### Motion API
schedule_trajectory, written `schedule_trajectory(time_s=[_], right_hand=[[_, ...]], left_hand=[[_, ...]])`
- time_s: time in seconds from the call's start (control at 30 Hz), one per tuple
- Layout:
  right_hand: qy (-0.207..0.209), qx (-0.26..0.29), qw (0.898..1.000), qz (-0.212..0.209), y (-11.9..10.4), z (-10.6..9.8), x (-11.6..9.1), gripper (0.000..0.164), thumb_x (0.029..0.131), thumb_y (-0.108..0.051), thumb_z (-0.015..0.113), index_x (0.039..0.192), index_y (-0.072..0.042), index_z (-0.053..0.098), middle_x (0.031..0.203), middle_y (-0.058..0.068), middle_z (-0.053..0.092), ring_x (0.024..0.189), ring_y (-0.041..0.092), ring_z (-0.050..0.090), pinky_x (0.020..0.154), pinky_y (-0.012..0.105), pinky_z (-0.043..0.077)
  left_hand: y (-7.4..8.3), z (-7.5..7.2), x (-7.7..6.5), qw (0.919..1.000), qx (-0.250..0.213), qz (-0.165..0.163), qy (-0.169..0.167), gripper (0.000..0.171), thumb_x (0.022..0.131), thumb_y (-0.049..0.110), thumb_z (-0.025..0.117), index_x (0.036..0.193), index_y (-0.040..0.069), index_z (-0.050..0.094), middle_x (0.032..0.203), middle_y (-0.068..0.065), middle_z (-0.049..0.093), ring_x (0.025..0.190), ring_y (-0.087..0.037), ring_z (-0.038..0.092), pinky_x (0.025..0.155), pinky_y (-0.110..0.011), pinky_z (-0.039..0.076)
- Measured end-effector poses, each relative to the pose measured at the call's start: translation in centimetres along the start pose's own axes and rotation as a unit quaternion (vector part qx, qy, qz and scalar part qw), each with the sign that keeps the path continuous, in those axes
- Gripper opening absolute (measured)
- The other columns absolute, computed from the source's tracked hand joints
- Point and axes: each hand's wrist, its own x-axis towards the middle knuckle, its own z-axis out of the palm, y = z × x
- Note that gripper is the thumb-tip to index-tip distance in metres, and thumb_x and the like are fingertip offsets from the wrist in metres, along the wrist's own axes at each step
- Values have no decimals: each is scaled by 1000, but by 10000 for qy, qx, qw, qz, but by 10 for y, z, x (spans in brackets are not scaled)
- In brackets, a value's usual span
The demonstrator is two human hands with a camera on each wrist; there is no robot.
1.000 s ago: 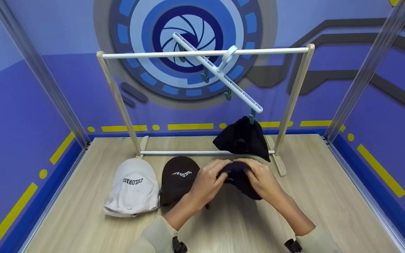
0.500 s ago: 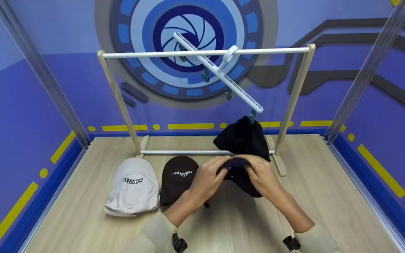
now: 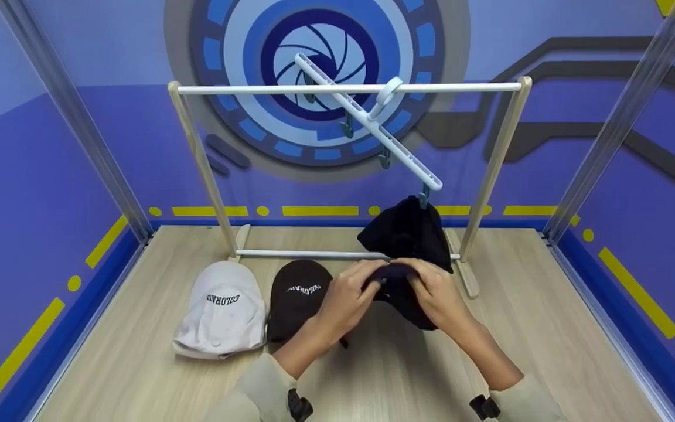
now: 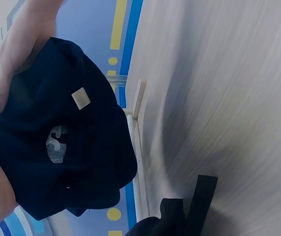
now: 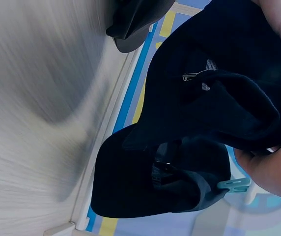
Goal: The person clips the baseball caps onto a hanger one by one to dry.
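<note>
Between both hands a dark navy cap (image 3: 399,296) is held up above the table. My left hand (image 3: 346,296) grips its left side and my right hand (image 3: 436,293) grips its right side, thumbs towards me. The left wrist view shows a small pale tag (image 4: 81,98) on the cap; a metal buckle (image 5: 190,77) shows in the right wrist view. Just beyond the hands a black cap (image 3: 399,234) hangs from a green clip (image 3: 423,198) at the near end of a white hanger (image 3: 372,122). The other clips on the hanger hold nothing.
A rack with a white top rail (image 3: 255,89) and wooden posts carries the hanger. On the table (image 3: 548,328) at left lie a white cap (image 3: 220,328) and a dark brown cap (image 3: 296,305), side by side. Blue printed walls enclose the table.
The held cap and both hands rise slightly between the first and second frames, then stay nearly still. The head view shifts slightly. Both hands keep their grip.
</note>
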Motion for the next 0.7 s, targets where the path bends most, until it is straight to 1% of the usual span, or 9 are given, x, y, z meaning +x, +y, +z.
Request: schedule_trajectory(time_s=[0.13,0.27,0.47,0.57,0.7], right_hand=[[23,3,9999,121,-2,-1,3,30,92,-2,56,117,-17,66,115,-3,66,111,18,60,89,37,50],[-33,1,9998,181,-5,-1,6,28,94,-4,55,117,-16,66,116,-1,66,111,17,60,90,36,50],[37,-5,9999,152,-9,1,10,27,93,-3,56,116,-12,67,115,3,66,109,19,62,89,35,50],[91,-43,9999,128,-9,1,12,25,93,-4,57,114,-11,67,114,4,67,108,20,62,88,35,51],[25,-26,9999,156,-10,1,14,22,94,-7,56,113,-11,68,113,3,67,107,19,63,88,34,51]], left_hand=[[2,0,2,9999,118,-22,-47,28,97,21,51,123,14,59,120,1,62,114,-11,56,94,-30,47],[2,0,1,9995,303,-61,-22,32,99,26,48,129,17,56,123,3,60,116,-11,54,93,-31,47],[1,-3,2,9993,378,-19,3,38,100,33,45,137,27,49,126,8,57,116,-9,54,87,-30,50],[1,-5,3,9992,396,40,-2,38,100,33,45,138,30,48,124,8,57,115,-8,55,85,-28,51],[1,-6,5,9991,411,75,76,36,99,33,47,135,30,51,121,8,59,110,-8,58,82,-27,52]])
